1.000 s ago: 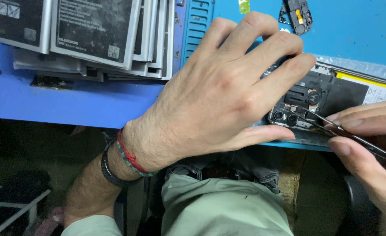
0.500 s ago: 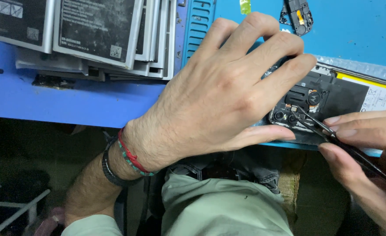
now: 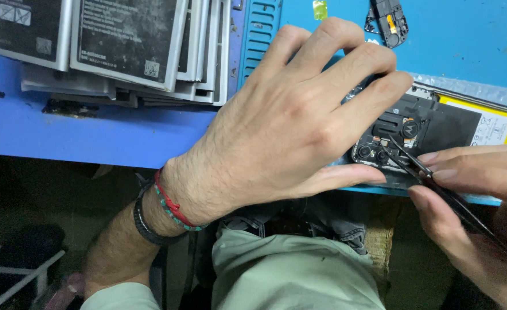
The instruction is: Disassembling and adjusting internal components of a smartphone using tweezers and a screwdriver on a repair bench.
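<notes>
Our left hand spread flat, pinning the opened phone beneath its fingertips | our right hand pinches tweezers, tips just past the left thumb | phone's long axis runs rightward

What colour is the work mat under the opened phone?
Bright blue mat, clearest in the head view.
</notes>
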